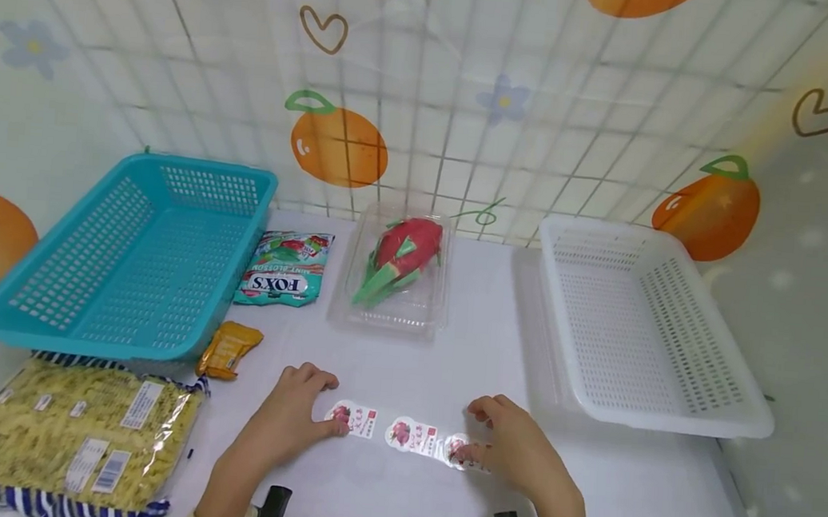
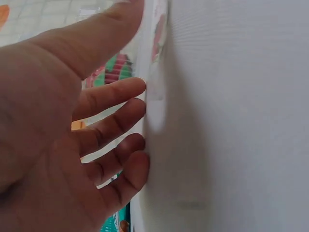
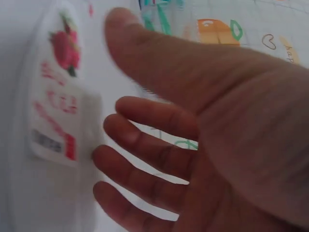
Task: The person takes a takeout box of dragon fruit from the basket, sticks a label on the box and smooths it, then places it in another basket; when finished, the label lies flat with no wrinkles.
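A strip of dragon-fruit stickers (image 1: 411, 436) lies flat on the white table between my hands. My left hand (image 1: 288, 414) rests at its left end, the thumb over the edge of the first sticker and the fingers loosely spread on the tabletop. At the other end is my right hand (image 1: 519, 450), its thumb partly covering the last sticker. In the right wrist view one sticker (image 3: 58, 96) shows beside the relaxed fingers (image 3: 145, 159). The left wrist view shows the strip only edge-on. Beyond the hands, a red and green dragon fruit (image 1: 409, 246) sits in a clear plastic box (image 1: 417, 315).
A blue basket (image 1: 131, 287) stands at left, with a Fox's candy bag (image 1: 283, 269) and an orange packet (image 1: 229, 350) beside it. A yellow pasta-like bag (image 1: 63, 434) lies in front. On the right is a white basket (image 1: 657, 332). A patterned curtain (image 1: 433, 92) hangs behind.
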Demonstrator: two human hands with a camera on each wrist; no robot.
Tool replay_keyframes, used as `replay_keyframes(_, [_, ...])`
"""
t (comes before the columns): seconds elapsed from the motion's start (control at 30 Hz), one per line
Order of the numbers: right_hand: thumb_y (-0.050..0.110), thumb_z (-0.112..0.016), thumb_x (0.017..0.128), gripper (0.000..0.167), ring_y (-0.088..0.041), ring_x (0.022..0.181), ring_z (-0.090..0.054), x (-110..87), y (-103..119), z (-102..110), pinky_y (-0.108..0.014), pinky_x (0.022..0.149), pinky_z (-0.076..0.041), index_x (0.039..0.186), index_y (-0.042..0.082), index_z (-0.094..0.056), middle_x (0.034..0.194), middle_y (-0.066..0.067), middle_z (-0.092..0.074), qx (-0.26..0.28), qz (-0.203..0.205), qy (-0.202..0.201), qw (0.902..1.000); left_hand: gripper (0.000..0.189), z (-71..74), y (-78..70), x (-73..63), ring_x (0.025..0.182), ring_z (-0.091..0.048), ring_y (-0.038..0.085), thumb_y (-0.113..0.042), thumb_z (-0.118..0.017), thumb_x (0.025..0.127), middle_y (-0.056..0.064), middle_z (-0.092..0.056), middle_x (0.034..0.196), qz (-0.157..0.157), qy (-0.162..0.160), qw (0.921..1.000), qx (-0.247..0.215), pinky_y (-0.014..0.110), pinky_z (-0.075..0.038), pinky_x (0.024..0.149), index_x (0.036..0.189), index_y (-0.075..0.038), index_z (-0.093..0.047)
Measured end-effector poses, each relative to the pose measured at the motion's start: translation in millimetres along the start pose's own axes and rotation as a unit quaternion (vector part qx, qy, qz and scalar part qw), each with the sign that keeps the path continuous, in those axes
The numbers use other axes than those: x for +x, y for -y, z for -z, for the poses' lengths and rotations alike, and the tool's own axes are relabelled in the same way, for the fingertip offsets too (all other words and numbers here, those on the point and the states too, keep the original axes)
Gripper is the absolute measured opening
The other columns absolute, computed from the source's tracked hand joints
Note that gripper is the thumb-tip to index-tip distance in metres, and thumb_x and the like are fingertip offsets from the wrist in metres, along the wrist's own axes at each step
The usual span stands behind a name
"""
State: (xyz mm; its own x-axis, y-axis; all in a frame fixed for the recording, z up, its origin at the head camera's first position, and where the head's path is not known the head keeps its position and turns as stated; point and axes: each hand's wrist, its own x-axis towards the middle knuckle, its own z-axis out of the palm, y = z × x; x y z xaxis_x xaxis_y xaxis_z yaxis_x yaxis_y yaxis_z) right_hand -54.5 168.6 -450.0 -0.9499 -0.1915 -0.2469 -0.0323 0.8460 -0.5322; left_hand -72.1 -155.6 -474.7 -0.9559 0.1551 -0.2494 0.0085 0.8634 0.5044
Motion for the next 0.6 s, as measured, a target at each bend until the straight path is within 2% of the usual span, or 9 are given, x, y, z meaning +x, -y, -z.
replay_keyframes(0.17, [0.028, -0.095, 0.066, 0.054, -0.014, 0.106, -0.061, -4.6, -0.8, -8.3, -0.042, 0.095, -0.054, 0.112, 0.016, -0.07, 0.107, 0.008, -0.064, -0.027, -0.001, -0.002, 0.9996, 0.057, -2.3, -1.7, 0.3, 0.108, -0.049, 0.02, -0.038, -0.09, 0.077, -0.001, -0.061, 0.118, -0.011, -0.008, 0.9998, 0.015, 0.041, -0.053, 0.098, 0.123, -0.015, -0.066])
replay_keyframes(0.37, [0.021, -0.094, 0.068, 0.051, -0.018, 0.108, -0.064, -5.4, 1.9, -10.1, -0.045, 0.096, -0.054, 0.112, 0.014, -0.07, 0.107, 0.008, -0.066, -0.041, -0.006, -0.004, 0.9991, 0.043, -2.1, -2.8, -0.2, 0.101, -0.048, 0.017, -0.033, -0.09, 0.078, -0.006, -0.06, 0.101, -0.015, -0.007, 0.9998, 0.015, 0.036, -0.05, 0.091, 0.111, -0.017, -0.069])
replay_keyframes(0.5, [0.017, -0.093, 0.069, 0.043, -0.013, 0.095, -0.061, -5.7, 4.9, -8.8, -0.04, 0.088, -0.055, 0.105, 0.015, -0.07, 0.097, 0.008, -0.064, -0.031, -0.008, 0.008, 0.9995, 0.037, -1.5, -2.8, -0.2, 0.097, -0.047, 0.017, -0.034, -0.088, 0.079, -0.006, -0.059, 0.093, -0.003, 0.015, 0.9998, 0.01, 0.035, -0.047, 0.085, 0.107, -0.018, -0.07])
replay_keyframes(0.6, [0.012, -0.092, 0.07, 0.037, -0.01, 0.083, -0.054, -5.4, 6.1, -8.6, -0.033, 0.079, -0.051, 0.096, 0.017, -0.067, 0.087, 0.008, -0.06, -0.022, -0.005, 0.018, 0.9996, 0.037, -0.9, -0.7, -0.8, 0.095, -0.047, 0.017, -0.035, -0.086, 0.081, -0.004, -0.06, 0.094, 0.007, 0.031, 0.9995, 0.007, 0.035, -0.047, 0.083, 0.11, -0.017, -0.071])
